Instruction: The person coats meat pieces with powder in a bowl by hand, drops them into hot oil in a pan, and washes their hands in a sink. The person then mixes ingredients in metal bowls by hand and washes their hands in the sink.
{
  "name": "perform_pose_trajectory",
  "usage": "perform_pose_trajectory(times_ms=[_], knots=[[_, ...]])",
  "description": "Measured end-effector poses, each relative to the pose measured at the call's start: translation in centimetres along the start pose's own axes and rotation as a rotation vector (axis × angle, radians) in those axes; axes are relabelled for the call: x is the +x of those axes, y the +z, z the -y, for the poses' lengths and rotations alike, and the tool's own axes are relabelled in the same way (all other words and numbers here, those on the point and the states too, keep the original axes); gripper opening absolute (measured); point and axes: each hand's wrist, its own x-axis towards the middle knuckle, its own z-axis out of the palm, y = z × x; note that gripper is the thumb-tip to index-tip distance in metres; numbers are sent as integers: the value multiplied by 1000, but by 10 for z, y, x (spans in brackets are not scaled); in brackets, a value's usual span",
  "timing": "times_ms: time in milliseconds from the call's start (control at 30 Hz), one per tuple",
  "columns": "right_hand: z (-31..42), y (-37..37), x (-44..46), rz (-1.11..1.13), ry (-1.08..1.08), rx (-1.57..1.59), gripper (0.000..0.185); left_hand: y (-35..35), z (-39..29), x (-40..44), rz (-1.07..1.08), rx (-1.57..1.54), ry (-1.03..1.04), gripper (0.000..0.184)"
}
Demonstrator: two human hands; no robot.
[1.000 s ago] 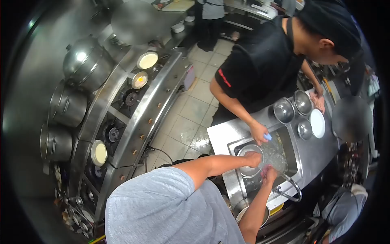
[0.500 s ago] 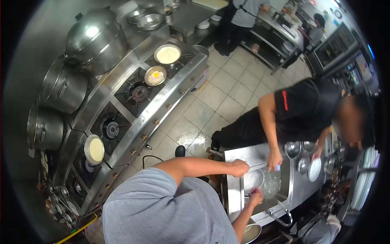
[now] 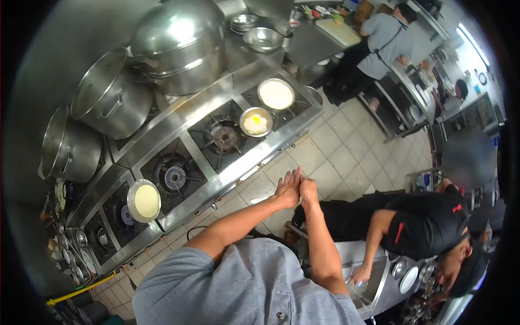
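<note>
My left hand (image 3: pixel 287 190) is raised in front of me over the tiled floor, its fingers stretched out and holding nothing. Against its side rests my right hand (image 3: pixel 307 189), with the fingers folded in and no object visible in it. Both are nearest the front edge of the stove (image 3: pixel 249 157). On the burners are a pan with a pale yellow filling (image 3: pixel 146 201), a similar pan (image 3: pixel 276 94) at the far end, and a smaller bowl with a yolk-coloured centre (image 3: pixel 256 122).
To the right, a co-worker in black (image 3: pixel 417 222) leans over the sink (image 3: pixel 374 287), one hand in it. Bowls and a white plate (image 3: pixel 409 280) stand beside the sink. Large pots (image 3: pixel 111 97) line the stove's back. Another person in grey (image 3: pixel 382 46) stands at the far counter.
Both my hands have left the sink, moved up and left, and come together in front of the stove. The view has turned toward the stove. The co-worker's hand stays at the sink.
</note>
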Motion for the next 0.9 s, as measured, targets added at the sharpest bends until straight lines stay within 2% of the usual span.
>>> perform_pose_trajectory(times_ms=[33,67,133,200,233,267,300,333,367,400,433,500,533,567,633,700,767,833,867,900], knots=[[18,9,11,8,-55,-46,42,-10,6,0,-41,-42,-105,84],[36,17,18,10,-107,-93,41,14,30,2,-276,26,-110,64],[79,29,30,-192,-354,-182,39,32,92,10,36,58,-176,44],[81,2,96,-260,-596,-270,31,-1,116,-37,-19,-138,-260,44],[94,-13,112,-338,-589,-339,28,5,150,-57,-91,-117,-222,44],[105,-29,126,-418,-578,-407,25,25,190,-83,-349,-81,-164,36],[104,-50,151,-492,-531,-456,22,19,218,-105,-86,-17,-428,32],[97,-72,181,-566,-483,-509,20,-4,215,-142,-91,-76,-469,33],[92,-92,203,-602,-462,-516,18,27,259,-178,-222,4,-319,35],[90,-108,222,-636,-440,-526,16,28,269,-209,-141,-51,-497,33],[95,-119,239,-621,-436,-541,16,19,258,-241,-260,-88,-599,30],[106,-126,273,-685,-342,-654,13,10,251,-277,-114,-96,-877,30],[122,-120,287,-591,-383,-653,23,13,254,-294,-175,-51,-821,32],[146,-105,297,-566,-389,-668,23,17,252,-305,-236,-7,-766,34],[203,-52,319,-420,-474,-629,22,6,235,-294,-352,-147,-1055,36],[246,2,376,-205,-750,-601,28,-13,224,-270,-397,-274,-1200,38],[298,73,406,-163,-828,-708,25,-22,225,-247,-400,-257,-1228,39],[347,147,423,-65,-996,-638,24,-21,226,-225,-283,119,-1051,37],[367,178,436,21,-1083,-624,24,-33,214,-203,-245,129,-1096,34],[386,208,446,104,-1169,-605,25,-33,214,-182,-341,86,-1163,29]])
